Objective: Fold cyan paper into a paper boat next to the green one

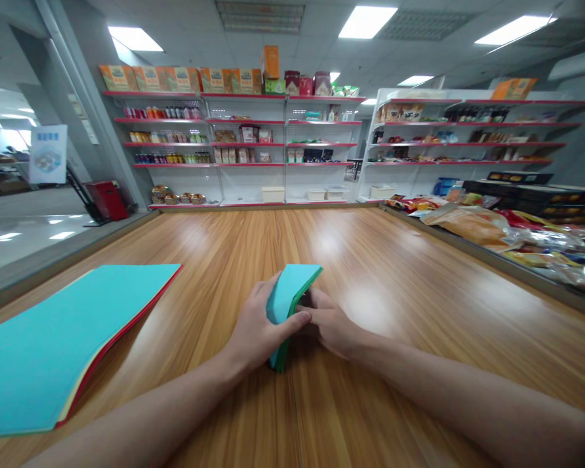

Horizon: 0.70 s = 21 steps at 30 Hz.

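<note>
- Surface [214,260]: glossy wood-grain top; a seam [296,419] runs from six to twelve o'clock.
- Rim [29,284]: at ten, twelve and two o'clock.
- Sheet stack [82,335]: at nine o'clock, turquoise uppermost, cream and red beneath.

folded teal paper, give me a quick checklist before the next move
1. Left hand gripping the folded teal paper: ok, thumb at the near edge.
2. Right hand in position: ok, it is at the paper's green-edged side.
3. Right fingertips' exact hold: cannot tell, they are partly hidden.
4. Inner layers lined up: cannot tell, the inside does not show.
5. Sheet stack at left free of both hands: ok, neither touches it.
</note>
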Tool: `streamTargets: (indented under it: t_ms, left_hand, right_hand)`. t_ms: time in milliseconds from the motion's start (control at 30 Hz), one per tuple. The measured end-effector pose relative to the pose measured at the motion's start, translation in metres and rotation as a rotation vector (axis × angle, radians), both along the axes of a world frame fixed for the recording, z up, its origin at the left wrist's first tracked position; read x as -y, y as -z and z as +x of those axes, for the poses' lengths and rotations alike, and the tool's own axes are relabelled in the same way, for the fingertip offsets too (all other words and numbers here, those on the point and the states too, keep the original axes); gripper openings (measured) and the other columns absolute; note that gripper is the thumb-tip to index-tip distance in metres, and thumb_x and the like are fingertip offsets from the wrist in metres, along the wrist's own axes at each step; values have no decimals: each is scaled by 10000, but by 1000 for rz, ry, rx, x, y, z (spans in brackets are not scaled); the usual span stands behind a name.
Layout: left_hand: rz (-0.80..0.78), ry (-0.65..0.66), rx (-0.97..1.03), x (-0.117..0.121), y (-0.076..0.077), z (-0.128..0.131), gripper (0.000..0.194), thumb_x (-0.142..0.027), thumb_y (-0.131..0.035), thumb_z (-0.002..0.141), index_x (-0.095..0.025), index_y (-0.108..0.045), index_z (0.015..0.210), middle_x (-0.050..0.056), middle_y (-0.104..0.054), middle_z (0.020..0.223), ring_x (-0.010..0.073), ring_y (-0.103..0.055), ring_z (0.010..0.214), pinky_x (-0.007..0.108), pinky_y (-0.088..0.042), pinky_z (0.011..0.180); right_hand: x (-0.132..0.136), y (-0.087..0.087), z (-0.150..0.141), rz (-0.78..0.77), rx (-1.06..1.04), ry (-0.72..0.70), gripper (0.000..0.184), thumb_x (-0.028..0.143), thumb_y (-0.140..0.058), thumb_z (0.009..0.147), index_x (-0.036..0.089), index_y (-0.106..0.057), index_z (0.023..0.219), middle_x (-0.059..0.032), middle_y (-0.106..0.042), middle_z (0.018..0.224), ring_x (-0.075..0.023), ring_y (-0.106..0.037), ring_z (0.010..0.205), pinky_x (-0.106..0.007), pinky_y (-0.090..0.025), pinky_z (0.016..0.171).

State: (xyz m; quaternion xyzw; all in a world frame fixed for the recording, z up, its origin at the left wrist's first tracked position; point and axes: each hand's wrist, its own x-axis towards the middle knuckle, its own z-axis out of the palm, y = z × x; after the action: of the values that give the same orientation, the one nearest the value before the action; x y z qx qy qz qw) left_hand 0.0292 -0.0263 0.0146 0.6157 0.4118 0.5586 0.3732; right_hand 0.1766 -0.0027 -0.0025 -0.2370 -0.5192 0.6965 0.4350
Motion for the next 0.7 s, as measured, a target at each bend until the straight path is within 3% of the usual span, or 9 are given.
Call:
streamTargets:
  t_ms: [133,267,367,467,567,700]
  left_hand:
    - [-109,22,72,-9,4,-9,271,-298,-684,737,-168,-684,975,50,-679,930,214,-609,867,267,-445,783]
    - [-261,-28,285,-17,14,-14,279,-381,-578,807,-128,-644,711,16,-625,643,148,-546,587,230,-412,545]
    - [-273,-41,334,-18,16,-12,293,-382,-566,813,-129,-615,672,10,-592,616,141,-521,586,229,-404,549]
    - [-276,81,275,-15,15,-10,257,-366,-588,803,-131,-623,704,11,-593,647,138,-519,604,226,-407,566]
    - [-319,213,199,-14,13,-11,276,-384,-618,779,-130,-604,671,1,-551,599,118,-479,540,213,-367,505]
    - [-317,238,125,-17,16,-15,308,-396,-652,740,-123,-572,623,-6,-501,568,109,-451,523,209,-340,485]
  right_hand:
    - [-5,-4,6,117,37,0,370,249,-630,743,185,-539,1096,-63,-607,983,-173,-583,852,-292,-482,718]
    - [-11,-2,11,210,205,281,266,335,-619,785,187,-512,978,22,-535,712,-79,-477,530,-191,-367,452]
    - [-12,-2,14,235,306,292,229,400,-566,826,187,-485,854,52,-459,604,-72,-418,458,-187,-287,393]
    - [-9,-3,14,341,444,200,268,417,-497,866,162,-543,797,9,-510,631,-103,-474,536,-215,-342,453]
    - [-6,-3,13,465,607,213,281,377,-485,871,148,-587,746,-20,-545,671,-135,-501,619,-243,-384,532]
    - [-6,0,12,503,707,249,300,346,-461,869,149,-546,659,-9,-512,614,-129,-473,578,-238,-370,506]
